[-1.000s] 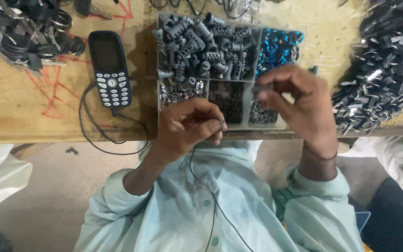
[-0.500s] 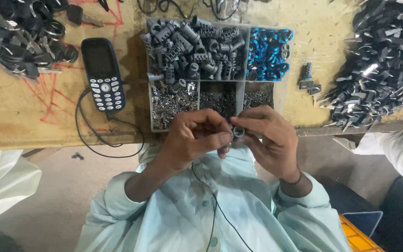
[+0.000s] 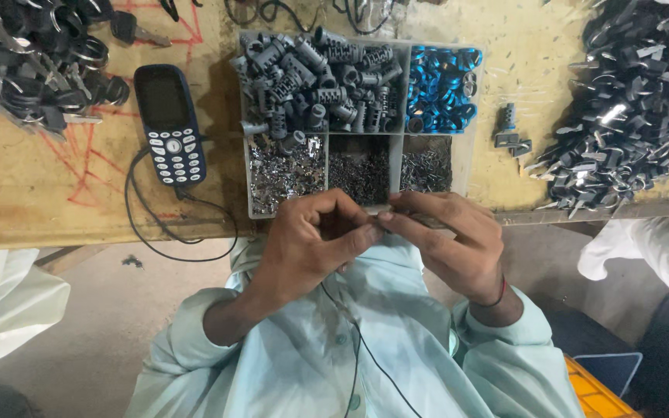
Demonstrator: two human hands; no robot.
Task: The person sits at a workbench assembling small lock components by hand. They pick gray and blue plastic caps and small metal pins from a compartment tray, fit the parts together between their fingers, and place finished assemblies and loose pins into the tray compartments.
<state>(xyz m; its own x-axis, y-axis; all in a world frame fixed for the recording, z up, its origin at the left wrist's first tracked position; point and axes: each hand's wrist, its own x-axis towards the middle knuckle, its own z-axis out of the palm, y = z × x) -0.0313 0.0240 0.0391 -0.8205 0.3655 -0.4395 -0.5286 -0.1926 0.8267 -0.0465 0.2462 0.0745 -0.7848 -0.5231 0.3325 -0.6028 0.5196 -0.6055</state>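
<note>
Hands meet just below the tray (image 3: pixel 470 116): left hand (image 3: pixel 311 248) and right hand (image 3: pixel 447 240) pinch a small part, mostly hidden, between fingertips (image 3: pixel 365 231); fitting it seemingly needs careful alignment.

Left hand (image 3: pixel 307 244) and right hand (image 3: pixel 447 240) meet fingertip to fingertip, each grip apparently pinched closed.

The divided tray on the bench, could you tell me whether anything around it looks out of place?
One grey cylinder part lies loose on the table right of the tray, apart from the heaps.
</note>
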